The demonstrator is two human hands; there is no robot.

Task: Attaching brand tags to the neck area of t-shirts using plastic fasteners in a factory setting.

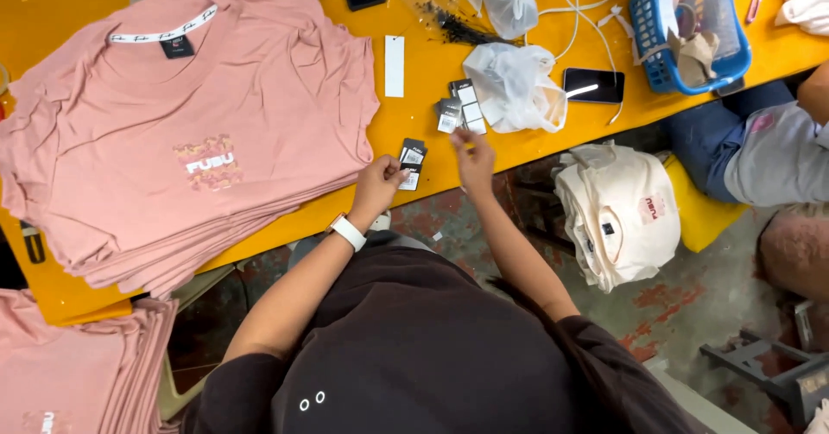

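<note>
While the left hand [377, 185] pinches a black hang tag [412, 164] and the right hand [472, 159] closes on something too small to tell, more tags [459, 107] lie just beyond the pink T-shirt stack [173, 140].

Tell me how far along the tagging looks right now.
Looks done: cream shirts sit stacked beside the table. In hand: the left hand holds a dark hang tag, the right hand pinches something small. Left: the pink shirt stack shows no tags from here, and more loose tags wait.
</note>
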